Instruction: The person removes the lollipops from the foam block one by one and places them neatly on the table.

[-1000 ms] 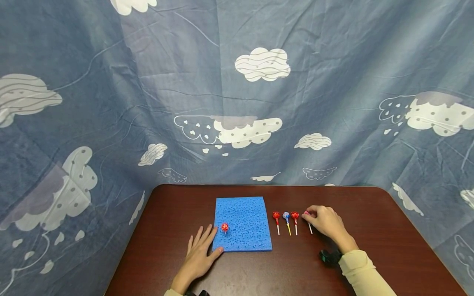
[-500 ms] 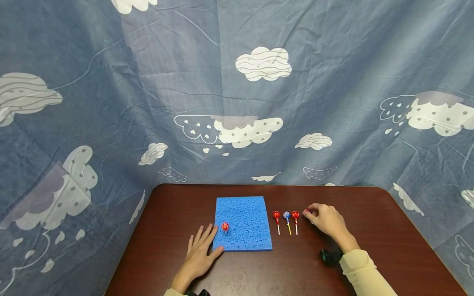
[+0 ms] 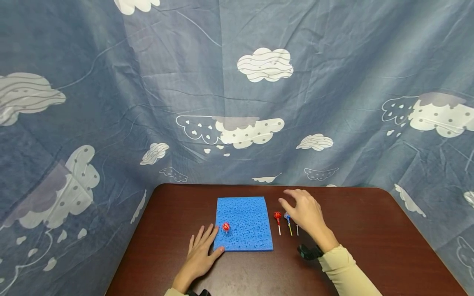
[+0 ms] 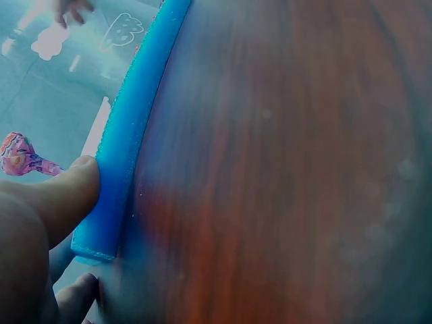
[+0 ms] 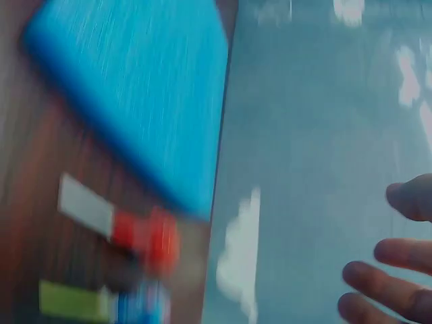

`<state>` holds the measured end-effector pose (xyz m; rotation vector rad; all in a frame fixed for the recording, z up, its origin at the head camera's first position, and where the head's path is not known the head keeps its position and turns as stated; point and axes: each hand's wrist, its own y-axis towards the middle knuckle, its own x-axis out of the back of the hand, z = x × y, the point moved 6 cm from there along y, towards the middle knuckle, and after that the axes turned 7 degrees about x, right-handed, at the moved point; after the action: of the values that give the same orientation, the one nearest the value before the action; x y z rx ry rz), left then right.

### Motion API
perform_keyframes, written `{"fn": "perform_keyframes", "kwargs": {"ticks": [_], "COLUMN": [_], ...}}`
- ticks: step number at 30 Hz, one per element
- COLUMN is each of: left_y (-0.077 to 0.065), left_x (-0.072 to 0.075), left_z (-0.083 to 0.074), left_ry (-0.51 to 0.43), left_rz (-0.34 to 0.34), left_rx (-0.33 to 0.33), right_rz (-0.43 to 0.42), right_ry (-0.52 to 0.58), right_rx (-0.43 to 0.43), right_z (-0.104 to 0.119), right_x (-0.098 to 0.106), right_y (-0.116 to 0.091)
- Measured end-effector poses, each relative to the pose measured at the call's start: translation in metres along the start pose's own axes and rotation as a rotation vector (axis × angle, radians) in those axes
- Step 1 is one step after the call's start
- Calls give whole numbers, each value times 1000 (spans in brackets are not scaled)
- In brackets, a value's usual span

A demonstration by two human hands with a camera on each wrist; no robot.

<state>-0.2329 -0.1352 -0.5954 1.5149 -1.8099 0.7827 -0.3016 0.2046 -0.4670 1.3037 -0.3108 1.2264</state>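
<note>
A blue foam block [image 3: 242,222] lies on the table, and one red lollipop [image 3: 226,226] stands upright in it near its left side. My left hand [image 3: 200,253] rests spread at the block's lower left corner, its thumb [image 4: 81,182] against the front edge in the left wrist view. Over the row of lollipops my right hand [image 3: 305,211] is raised, thumb and fingers apart with nothing visible between them. A red lollipop [image 3: 277,215] and a blue one with a yellow stick [image 3: 290,230] lie beside the block. Only a white stick [image 3: 297,230] of another shows below the hand.
The dark brown table [image 3: 252,273] extends to both sides. A blue curtain [image 3: 207,82] with cloud prints hangs behind and beside it. Black wrist cameras are worn on both arms; the right one [image 3: 309,252] is close to the lollipop sticks.
My right hand has left the spot at the row's right end, where it pinched a pink lollipop, and moved left and up with its fingers spread. My left hand has stayed put.
</note>
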Motion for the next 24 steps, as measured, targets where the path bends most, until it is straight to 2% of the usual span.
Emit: {"fn": "perform_keyframes", "kwargs": {"ticks": [5,9,12,16,24], "left_y": [1,1,2,2,-1], "left_x": [-1,-1,0,1,1], "left_z": [1,1,0,-1,0], "left_ry": [2,7,12,13,13], "left_rz": [6,4,4,2,0], "left_rx": [9,11,10,11,4], "right_rz": [-35,21,68,121,160], "right_ry": [79,142,173,181,155], "right_rx": [205,315,359,381,414], "right_z": [64,106,129,144,149], "right_x": [-26,-52,-71,-91,-112], "right_y": [4,0,-3,-8,-16]}}
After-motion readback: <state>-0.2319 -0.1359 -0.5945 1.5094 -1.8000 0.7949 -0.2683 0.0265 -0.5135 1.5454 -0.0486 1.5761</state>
